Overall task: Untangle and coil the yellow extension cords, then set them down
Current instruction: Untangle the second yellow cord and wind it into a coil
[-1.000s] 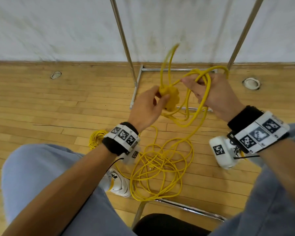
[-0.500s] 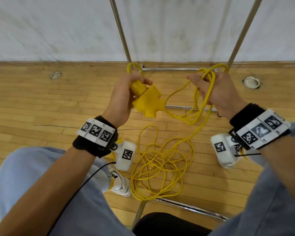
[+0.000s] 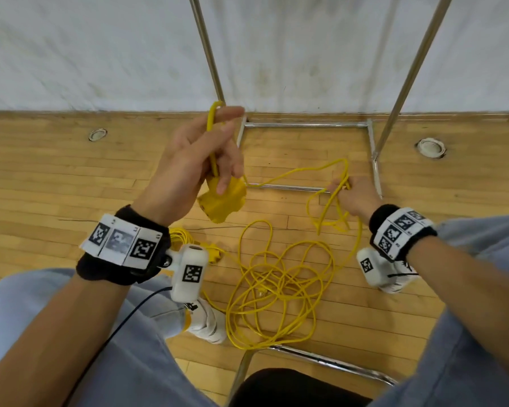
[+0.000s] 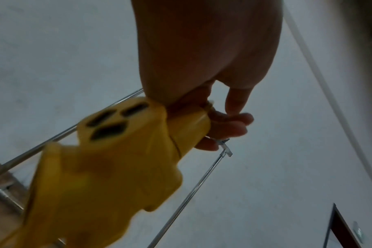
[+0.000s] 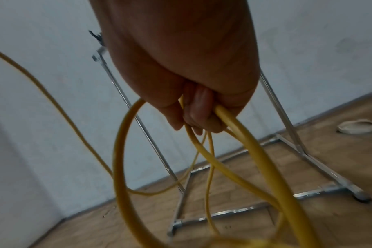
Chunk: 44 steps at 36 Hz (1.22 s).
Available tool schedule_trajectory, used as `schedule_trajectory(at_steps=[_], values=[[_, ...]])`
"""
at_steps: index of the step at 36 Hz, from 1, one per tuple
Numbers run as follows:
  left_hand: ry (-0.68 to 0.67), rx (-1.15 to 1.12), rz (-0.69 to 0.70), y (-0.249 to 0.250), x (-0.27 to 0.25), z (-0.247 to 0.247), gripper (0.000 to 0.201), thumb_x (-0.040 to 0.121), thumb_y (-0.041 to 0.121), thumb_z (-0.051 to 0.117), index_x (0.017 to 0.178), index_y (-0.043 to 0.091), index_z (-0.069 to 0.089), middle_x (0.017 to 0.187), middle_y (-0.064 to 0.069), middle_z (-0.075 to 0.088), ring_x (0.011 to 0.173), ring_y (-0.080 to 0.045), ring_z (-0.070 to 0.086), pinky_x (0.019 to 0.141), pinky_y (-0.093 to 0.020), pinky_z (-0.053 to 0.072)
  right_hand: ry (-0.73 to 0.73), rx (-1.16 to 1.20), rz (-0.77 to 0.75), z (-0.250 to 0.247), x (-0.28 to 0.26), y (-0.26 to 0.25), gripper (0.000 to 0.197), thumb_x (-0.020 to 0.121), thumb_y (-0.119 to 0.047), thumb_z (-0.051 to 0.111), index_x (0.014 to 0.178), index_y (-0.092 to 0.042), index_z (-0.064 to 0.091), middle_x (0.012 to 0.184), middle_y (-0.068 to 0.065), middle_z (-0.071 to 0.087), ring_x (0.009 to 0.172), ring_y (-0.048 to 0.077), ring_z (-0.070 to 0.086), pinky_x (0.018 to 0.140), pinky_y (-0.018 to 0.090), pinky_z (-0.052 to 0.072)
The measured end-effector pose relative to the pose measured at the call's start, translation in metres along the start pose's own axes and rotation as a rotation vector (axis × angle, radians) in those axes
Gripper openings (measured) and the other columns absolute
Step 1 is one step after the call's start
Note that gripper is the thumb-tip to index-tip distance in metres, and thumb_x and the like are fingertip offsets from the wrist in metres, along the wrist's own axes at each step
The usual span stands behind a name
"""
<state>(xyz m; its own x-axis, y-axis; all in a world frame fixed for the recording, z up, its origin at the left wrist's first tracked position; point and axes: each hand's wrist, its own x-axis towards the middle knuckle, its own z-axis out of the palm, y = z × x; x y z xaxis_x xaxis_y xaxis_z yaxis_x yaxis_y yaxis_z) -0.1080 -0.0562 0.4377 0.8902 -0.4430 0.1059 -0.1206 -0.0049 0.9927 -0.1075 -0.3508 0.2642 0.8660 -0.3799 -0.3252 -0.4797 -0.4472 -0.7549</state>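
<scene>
My left hand (image 3: 197, 160) is raised and grips the neck of a yellow multi-outlet socket block (image 3: 222, 202), with a short loop of cord sticking up past the fingers. The left wrist view shows the socket block (image 4: 108, 164) hanging below my curled fingers (image 4: 229, 124). Lower and to the right, my right hand (image 3: 354, 195) holds a few loops of the yellow cord (image 3: 332, 207); in the right wrist view the cord loops (image 5: 240, 151) run through my fist. One strand spans between both hands. A loose tangle of cord (image 3: 279, 289) lies on the floor between my feet.
A second, coiled yellow cord (image 3: 182, 237) lies on the wooden floor behind my left wrist. A metal rack frame (image 3: 370, 148) stands against the white wall ahead. Two round floor sockets (image 3: 431, 146) are set in the boards. A chair's chrome tube (image 3: 321, 359) is below me.
My left hand has lifted up and left with the socket block. My right hand has dropped down and right with its loops, so the strand between the hands has stretched out.
</scene>
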Motion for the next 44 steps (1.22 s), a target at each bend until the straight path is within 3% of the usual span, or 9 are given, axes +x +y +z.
schedule_trajectory(at_steps=[4, 9, 16, 20, 23, 30, 33, 39, 44], values=[[0.041, -0.046, -0.039, 0.009, -0.006, -0.008, 0.029, 0.106, 0.022, 0.047, 0.125, 0.001, 0.053, 0.086, -0.013, 0.071, 0.047, -0.021, 0.052, 0.064, -0.034, 0.054, -0.017, -0.022, -0.025, 0.009, -0.001, 0.006, 0.027, 0.1, -0.031, 0.066, 0.118, -0.012, 0.071, 0.11, 0.007, 0.07, 0.096, 0.027, 0.066, 0.078, 0.039, 0.056], [0.067, -0.112, -0.03, 0.017, -0.009, -0.02, 0.024, 0.105, 0.021, 0.045, 0.088, 0.01, 0.059, 0.069, -0.001, 0.055, 0.057, -0.017, 0.043, 0.062, -0.029, 0.044, -0.033, -0.031, -0.036, 0.01, -0.003, 0.01, 0.011, 0.101, -0.017, 0.062, 0.107, -0.018, 0.071, 0.11, 0.006, 0.069, 0.095, 0.024, 0.062, 0.079, 0.034, 0.05], [0.169, -0.131, -0.067, 0.025, -0.009, -0.031, 0.041, 0.103, 0.033, 0.049, 0.133, 0.009, 0.062, 0.05, 0.001, 0.043, 0.039, -0.016, 0.02, 0.048, -0.026, 0.036, 0.073, -0.077, 0.072, -0.002, -0.005, 0.018, 0.02, 0.093, -0.006, 0.061, 0.103, 0.008, 0.071, 0.095, 0.024, 0.071, 0.073, 0.029, 0.057, 0.06, 0.035, 0.048], [0.228, 0.151, -0.071, 0.011, -0.007, -0.039, 0.027, 0.105, 0.023, 0.049, 0.093, 0.01, 0.069, 0.055, -0.001, 0.051, 0.05, -0.018, 0.042, 0.062, -0.032, 0.045, 0.147, -0.019, 0.052, -0.01, -0.001, 0.018, 0.022, 0.097, -0.011, 0.062, 0.105, 0.007, 0.072, 0.105, 0.025, 0.072, 0.095, 0.04, 0.067, 0.081, 0.049, 0.056], [0.185, 0.408, -0.189, -0.017, -0.006, -0.047, 0.032, 0.104, 0.025, 0.057, 0.077, 0.009, 0.068, 0.057, -0.001, 0.058, 0.054, -0.018, 0.052, 0.064, -0.034, 0.043, 0.138, 0.085, -0.036, -0.015, -0.006, 0.005, 0.018, 0.1, -0.025, 0.067, 0.097, -0.009, 0.075, 0.101, 0.013, 0.072, 0.099, 0.032, 0.066, 0.081, 0.037, 0.052], [0.067, 0.678, -0.597, -0.095, -0.01, -0.021, 0.036, 0.096, 0.039, 0.068, 0.12, 0.02, 0.05, 0.083, -0.008, 0.065, 0.062, -0.018, 0.061, 0.063, -0.037, 0.053, 0.089, 0.226, -0.154, -0.024, -0.028, -0.034, 0.053, 0.102, -0.05, 0.058, 0.073, -0.007, 0.068, 0.049, -0.012, 0.052, 0.042, 0.003, 0.043, 0.05, 0.026, 0.035], [-0.069, 0.572, -0.525, -0.1, -0.012, 0.009, 0.058, 0.089, 0.053, 0.071, 0.133, 0.038, 0.036, 0.086, -0.004, 0.054, 0.067, -0.016, 0.051, 0.062, -0.029, 0.047, 0.095, 0.168, -0.227, -0.023, -0.042, -0.049, 0.057, 0.104, -0.049, 0.055, 0.061, -0.013, 0.063, 0.049, -0.008, 0.055, 0.04, 0.002, 0.048, 0.049, 0.021, 0.038], [-0.255, 0.666, -0.261, -0.104, -0.018, 0.066, 0.04, 0.078, 0.067, 0.075, 0.104, 0.038, 0.068, 0.106, 0.01, 0.054, 0.089, -0.002, 0.048, 0.074, -0.024, 0.038, -0.012, -0.025, -0.296, -0.003, -0.061, -0.057, 0.049, 0.1, -0.035, 0.066, 0.058, -0.012, 0.055, 0.046, -0.008, 0.053, 0.046, 0.009, 0.05, 0.042, 0.011, 0.034], [-0.116, 0.676, -0.053, -0.104, -0.01, 0.069, 0.026, 0.102, 0.026, 0.06, 0.078, 0.019, 0.068, 0.075, 0.011, 0.057, 0.064, 0.004, 0.05, 0.062, -0.023, 0.034, -0.048, -0.073, -0.379, 0.003, -0.063, -0.058, 0.033, 0.097, -0.03, 0.069, 0.077, -0.005, 0.064, 0.072, 0.006, 0.064, 0.065, 0.021, 0.059, 0.051, 0.023, 0.038]])
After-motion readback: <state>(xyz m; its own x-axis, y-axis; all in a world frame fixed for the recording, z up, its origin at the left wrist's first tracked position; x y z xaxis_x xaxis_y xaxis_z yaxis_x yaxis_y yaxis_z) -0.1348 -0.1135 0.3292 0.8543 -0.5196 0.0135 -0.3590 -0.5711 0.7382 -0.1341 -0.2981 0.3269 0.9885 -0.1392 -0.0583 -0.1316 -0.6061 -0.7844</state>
